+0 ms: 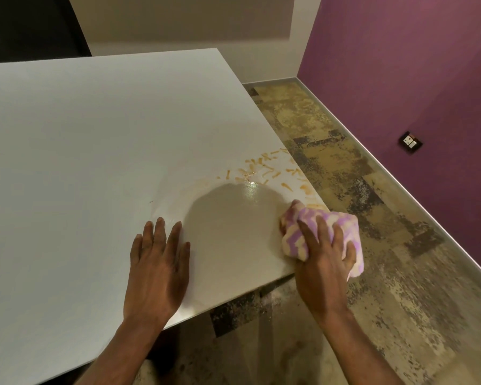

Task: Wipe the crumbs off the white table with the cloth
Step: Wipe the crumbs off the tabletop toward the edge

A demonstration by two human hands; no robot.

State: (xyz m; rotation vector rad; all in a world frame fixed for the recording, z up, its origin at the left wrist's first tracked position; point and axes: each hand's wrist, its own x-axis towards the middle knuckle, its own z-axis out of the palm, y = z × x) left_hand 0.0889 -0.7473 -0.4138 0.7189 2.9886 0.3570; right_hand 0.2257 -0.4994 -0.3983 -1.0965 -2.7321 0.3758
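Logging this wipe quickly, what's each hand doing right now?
Left hand: open, flat on the white table, holding nothing.
Right hand: closed on the cloth at the table's edge.

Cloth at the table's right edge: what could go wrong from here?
1. The crumbs lie beside the white table's right edge, so a stroke by the right hand may push them onto the floor.
2. They look wet and smeared, so the cloth may spread streaks.

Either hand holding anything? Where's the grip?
Right hand grips the bunched purple-and-white cloth from above at its near side. Left hand holds nothing, flat on the white table.
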